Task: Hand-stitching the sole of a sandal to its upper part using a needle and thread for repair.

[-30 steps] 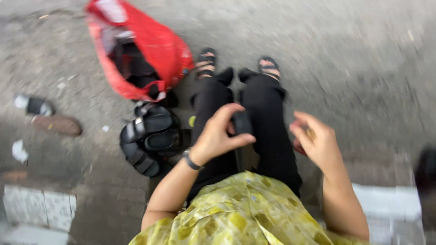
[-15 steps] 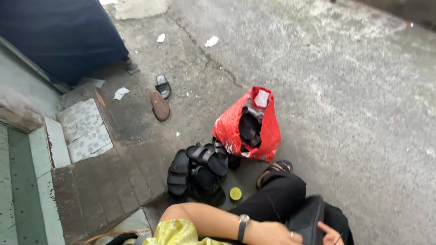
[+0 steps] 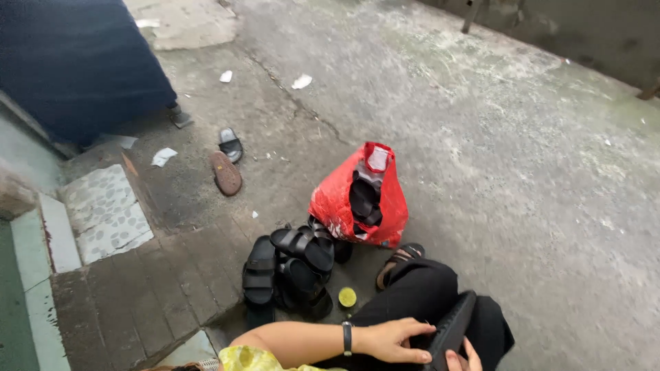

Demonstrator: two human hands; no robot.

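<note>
At the bottom edge of the head view, my left hand (image 3: 395, 340), with a dark watch on its wrist, grips a black sandal (image 3: 454, 330) held over my black-trousered lap. Only the fingertips of my right hand (image 3: 462, 358) show, touching the sandal's lower end. A pile of black sandals (image 3: 292, 268) lies on the ground to my left. Beyond it stands an open red plastic bag (image 3: 361, 196) with more black footwear inside. A small yellow-green lid (image 3: 347, 297) rests beside the pile.
My sandalled foot (image 3: 399, 261) rests by the bag. A brown sandal (image 3: 225, 173) and a black one (image 3: 230, 144) lie further off. A dark blue cover (image 3: 75, 62) hangs at the upper left, above a tiled step (image 3: 103, 213). Paper scraps (image 3: 301, 81) dot the concrete.
The view has swung from looking straight down at my lap to looking out left over the ground. My hands, apart a second ago, now both hold the black sandal.
</note>
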